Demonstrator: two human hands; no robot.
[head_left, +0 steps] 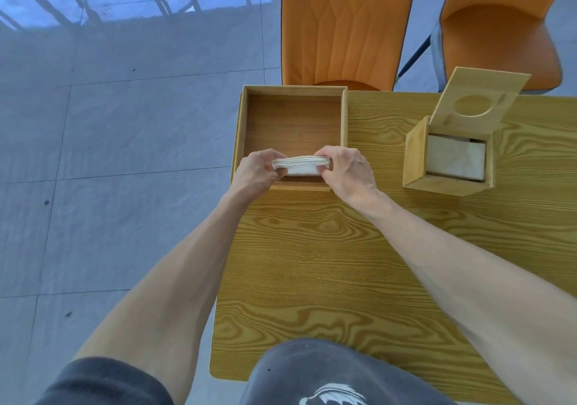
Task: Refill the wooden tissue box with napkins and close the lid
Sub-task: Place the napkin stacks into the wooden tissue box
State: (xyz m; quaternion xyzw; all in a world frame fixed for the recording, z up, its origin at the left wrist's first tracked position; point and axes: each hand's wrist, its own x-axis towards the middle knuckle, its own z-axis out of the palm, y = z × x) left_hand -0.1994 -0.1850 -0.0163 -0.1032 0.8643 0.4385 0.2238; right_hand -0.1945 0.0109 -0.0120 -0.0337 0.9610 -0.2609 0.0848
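The task was somewhere in the middle, as far as one could judge. The wooden tissue box (448, 158) stood on the right part of the table (327, 264), and its lid (480, 101), with a round hole, was tilted up and open at the far side. Inside it some white napkins (456, 161) were already visible, so at least one portion seemed to be loaded.

At the left far corner of the table lay a flat wooden tray (293, 120), and its visible floor was bare. Over its near edge both hands held a small stack of napkins (300, 165). The left hand (256, 170) was clamped on the left end of the stack and the right hand (346, 170) on the right end, fingers above and thumbs below, so the stack bent a little upward in the middle. It was well apart from the tissue box.

What was left, in my judgement: to carry this stack to the right, put it into the box on top of the napkins there, and then fold the lid down. Whether more napkins remained under the hands, I could not tell. Two orange chairs (343, 23) stood behind the table.
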